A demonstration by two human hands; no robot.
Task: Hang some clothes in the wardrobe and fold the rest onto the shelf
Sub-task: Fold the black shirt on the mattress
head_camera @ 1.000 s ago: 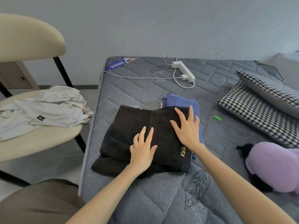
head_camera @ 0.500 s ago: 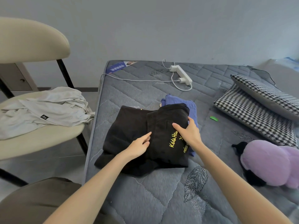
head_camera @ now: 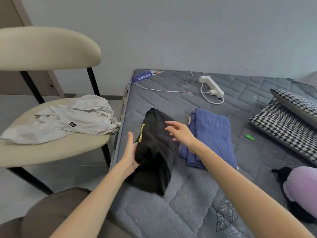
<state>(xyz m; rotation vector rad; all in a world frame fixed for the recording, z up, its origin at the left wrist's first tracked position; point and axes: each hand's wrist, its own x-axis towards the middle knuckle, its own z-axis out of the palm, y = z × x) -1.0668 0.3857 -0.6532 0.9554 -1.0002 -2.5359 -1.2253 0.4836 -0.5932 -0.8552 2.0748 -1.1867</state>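
While left hand grips black bundle, right hand spread-fingered over it, blue clothes just beside, chair left.

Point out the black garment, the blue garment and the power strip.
black garment [head_camera: 154,160]: head view, middle of the folded bundle
blue garment [head_camera: 212,134]: head view, centre of its top layer
power strip [head_camera: 212,87]: head view, middle of its white body

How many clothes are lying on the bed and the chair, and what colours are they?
black garment, on the bed: 1
blue garment, on the bed: 1
whitish garment, on the chair: 1
Total: 3
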